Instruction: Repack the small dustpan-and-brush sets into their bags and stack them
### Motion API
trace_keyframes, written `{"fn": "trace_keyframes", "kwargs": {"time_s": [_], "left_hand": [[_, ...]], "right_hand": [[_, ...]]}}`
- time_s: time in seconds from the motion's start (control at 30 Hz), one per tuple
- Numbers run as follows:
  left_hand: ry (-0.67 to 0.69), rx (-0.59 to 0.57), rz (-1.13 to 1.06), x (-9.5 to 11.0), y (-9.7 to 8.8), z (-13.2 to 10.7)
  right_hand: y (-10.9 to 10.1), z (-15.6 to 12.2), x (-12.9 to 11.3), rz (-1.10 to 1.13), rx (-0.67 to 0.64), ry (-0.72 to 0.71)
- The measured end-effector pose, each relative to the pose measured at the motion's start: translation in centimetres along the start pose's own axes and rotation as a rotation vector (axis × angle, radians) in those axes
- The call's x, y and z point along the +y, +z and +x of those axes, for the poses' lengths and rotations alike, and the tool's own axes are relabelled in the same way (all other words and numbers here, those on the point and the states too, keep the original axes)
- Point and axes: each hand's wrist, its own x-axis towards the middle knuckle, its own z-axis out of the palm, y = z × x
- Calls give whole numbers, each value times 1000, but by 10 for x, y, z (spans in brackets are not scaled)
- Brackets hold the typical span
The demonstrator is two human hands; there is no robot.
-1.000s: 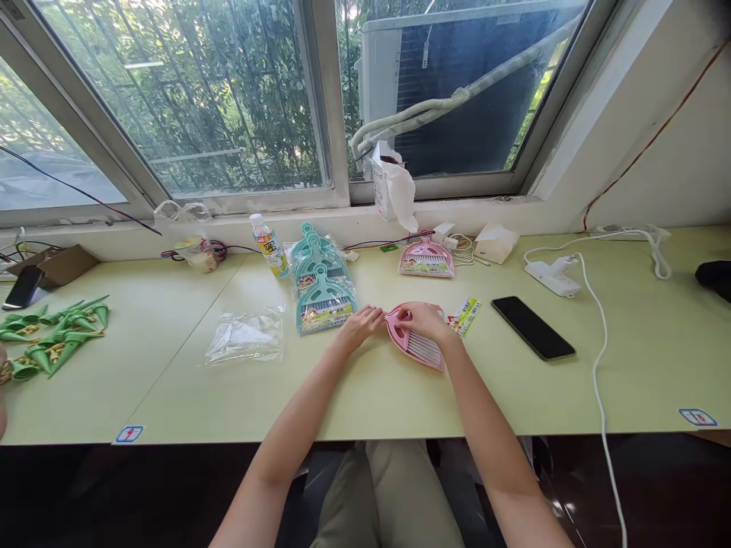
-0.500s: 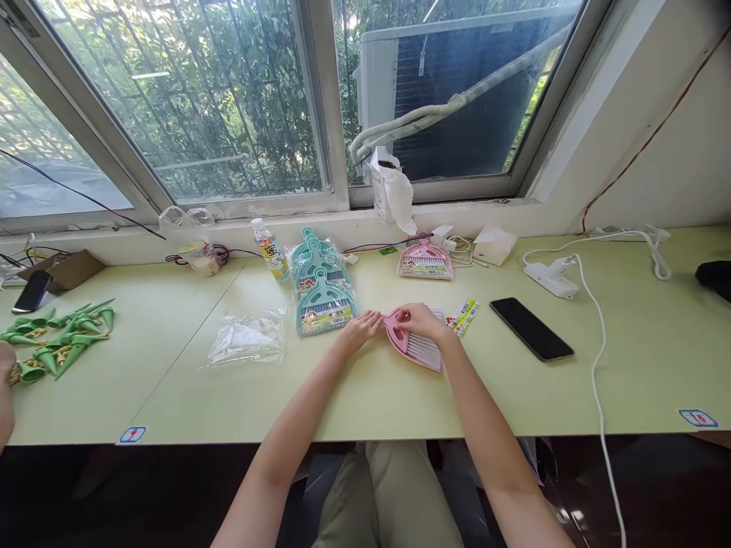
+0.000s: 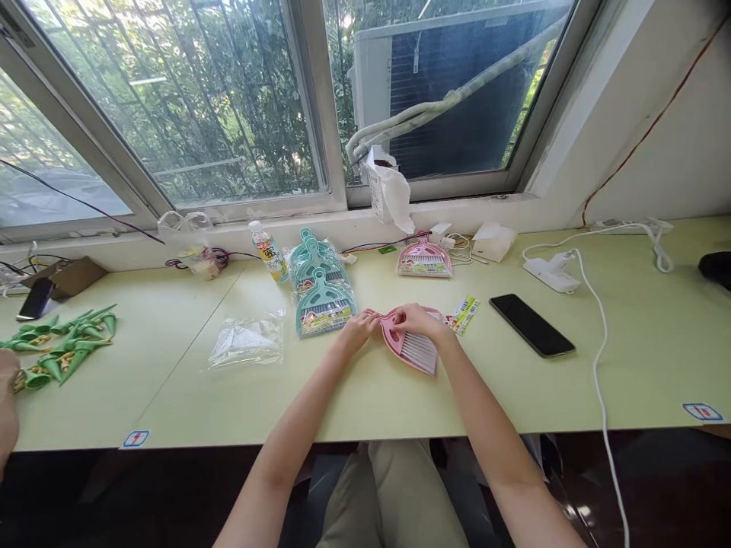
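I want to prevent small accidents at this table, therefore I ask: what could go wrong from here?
The white cable hangs over the front edge of the table, so a careless movement might snag it and drag the power strip. The label card lies close to the right hand, so moving the pink dustpan-and-brush set could knock it aside.

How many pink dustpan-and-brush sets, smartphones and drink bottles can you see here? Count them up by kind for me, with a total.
Pink dustpan-and-brush sets: 2 (the unwrapped set, the wrapped set)
Smartphones: 2 (the near phone, the far-left phone)
Drink bottles: 1 (the yellow-labelled bottle)
Total: 5
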Motion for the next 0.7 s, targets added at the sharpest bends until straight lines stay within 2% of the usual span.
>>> {"fn": "trace_keyframes", "kwargs": {"time_s": [0.13, 0.23, 0.33, 0.4, 0.43, 0.47, 0.53, 0.6, 0.63, 0.7], "left_hand": [[32, 8, 40, -1, -1, -2], [-1, 116, -1, -1, -4, -3], [-211, 367, -144, 5, -9, 1], [-379, 534, -390, 13, -13, 5], [-434, 554, -566, 16, -14, 7], [-466, 518, -754, 19, -15, 9], [-496, 354, -1052, 22, -15, 12], [-556, 246, -1188, 20, -13, 14], [-610, 252, -1218, 18, -12, 14], [-738, 333, -1288, 9, -11, 12]], "right_hand": [[3, -1, -2, -3, 37, 2], [6, -1, -4, 8, 108, 12], [7, 0, -10, 108, 269, 10], [10, 2, -18, 177, 428, 9], [12, 3, -23, 201, 506, 12], [15, 3, -28, 217, 561, 13], [19, 4, -36, 230, 593, -12], [17, 3, -39, 215, 571, -50], [14, 2, -37, 194, 581, -48], [1, -4, -26, 98, 688, 44]]}}
